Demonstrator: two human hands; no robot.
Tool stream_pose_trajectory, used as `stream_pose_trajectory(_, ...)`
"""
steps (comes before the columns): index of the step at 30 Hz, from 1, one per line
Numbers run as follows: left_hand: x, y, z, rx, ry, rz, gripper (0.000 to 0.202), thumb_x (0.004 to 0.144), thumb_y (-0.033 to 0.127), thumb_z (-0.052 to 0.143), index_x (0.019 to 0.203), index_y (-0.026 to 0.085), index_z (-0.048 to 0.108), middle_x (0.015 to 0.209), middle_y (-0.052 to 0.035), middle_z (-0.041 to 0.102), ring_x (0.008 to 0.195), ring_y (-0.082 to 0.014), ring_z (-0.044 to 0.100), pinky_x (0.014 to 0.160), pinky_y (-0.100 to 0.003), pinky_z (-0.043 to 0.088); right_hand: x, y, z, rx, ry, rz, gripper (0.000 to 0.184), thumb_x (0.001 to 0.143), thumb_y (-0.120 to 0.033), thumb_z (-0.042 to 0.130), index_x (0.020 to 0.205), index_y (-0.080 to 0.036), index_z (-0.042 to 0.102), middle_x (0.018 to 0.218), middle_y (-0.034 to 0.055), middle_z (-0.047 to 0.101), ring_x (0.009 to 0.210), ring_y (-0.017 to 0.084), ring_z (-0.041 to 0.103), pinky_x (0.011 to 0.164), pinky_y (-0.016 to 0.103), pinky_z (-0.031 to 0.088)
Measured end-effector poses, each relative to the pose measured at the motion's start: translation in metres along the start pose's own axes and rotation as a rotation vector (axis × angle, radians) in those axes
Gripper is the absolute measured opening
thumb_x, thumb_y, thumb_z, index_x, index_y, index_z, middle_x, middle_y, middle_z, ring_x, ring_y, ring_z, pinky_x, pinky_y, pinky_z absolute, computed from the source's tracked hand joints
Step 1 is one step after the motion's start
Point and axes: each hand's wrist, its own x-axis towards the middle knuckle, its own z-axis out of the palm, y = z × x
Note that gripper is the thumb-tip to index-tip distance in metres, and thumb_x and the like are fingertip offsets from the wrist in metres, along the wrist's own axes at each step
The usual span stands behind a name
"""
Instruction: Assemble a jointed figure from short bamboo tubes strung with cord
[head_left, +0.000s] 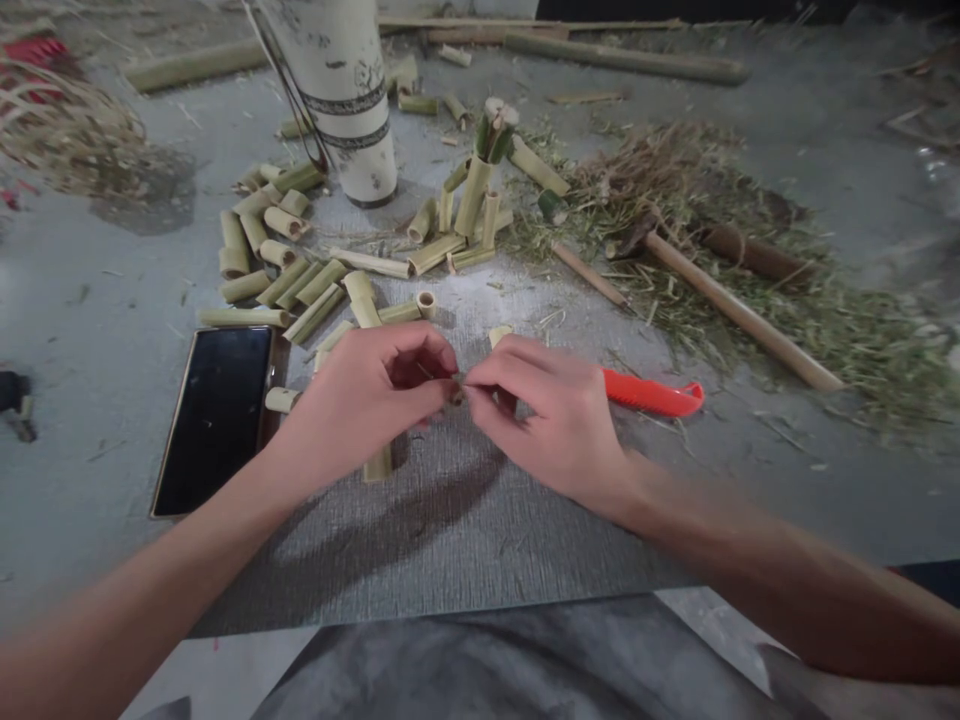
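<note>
Bamboo pcs. (315, 312) are showing yel.-grn.; handle (651, 392) is showing red-orng.; container (349, 60) is showing wht. w/ blk. bands; phone (214, 410) is showing blk.

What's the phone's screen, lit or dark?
Dark: the phone lies face up beside the left hand, its screen showing only black.

Craft workshop, by its look; cut bamboo pcs. (321, 283), hammer (739, 307) & heaped plant shavings (885, 335) across grey desk (450, 565)
</note>
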Motion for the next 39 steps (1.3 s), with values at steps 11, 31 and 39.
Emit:
stream_pose_trajectory(11,0.0022,-0.0025,-0.0032,-0.158,-0.049,-0.029,0.003,0.089,0.021,0.076,0.087,0.022,0.075,0.079,0.0006,0.078,0.074,-0.0155,0.078,0.072,-0.024,0.065,-0.0022,0.0059,0.0044,0.103,-0.034,-0.029,0.014,0.105,-0.009,0.064,0.098,-0.021,0.068,0.095,0.0018,0.07,0.085,0.014,0.066,0.075,0.029,0.052)
stream_pose_trajectory(31,-0.0052,0.0027,-0.0028,-0.09,-0.032,0.044,0.018,0.087,0.008,0.063,0.094,0.022,0.072,0.085,0.0006,0.08,0.079,-0.0171,0.081,0.078,-0.026,0.068,0.0019,0.005,-0.0017,0.174,-0.103,0.135,0.017,0.095,-0.005,0.065,0.097,-0.021,0.067,0.091,-0.0017,0.069,0.079,0.012,0.062,0.071,0.027,0.049)
stream_pose_trajectory(39,-0.0025,0.0033,-0.0039,0.004,-0.049,0.038,0.017,0.088,0.01,0.066,0.088,0.023,0.078,0.083,0.0014,0.082,0.078,-0.0166,0.08,0.075,-0.024,0.065,0.002,0.008,0.0004,0.134,-0.081,0.001,0.023,0.095,0.0,0.058,0.094,-0.021,0.064,0.092,0.0001,0.064,0.081,0.013,0.059,0.072,0.028,0.047)
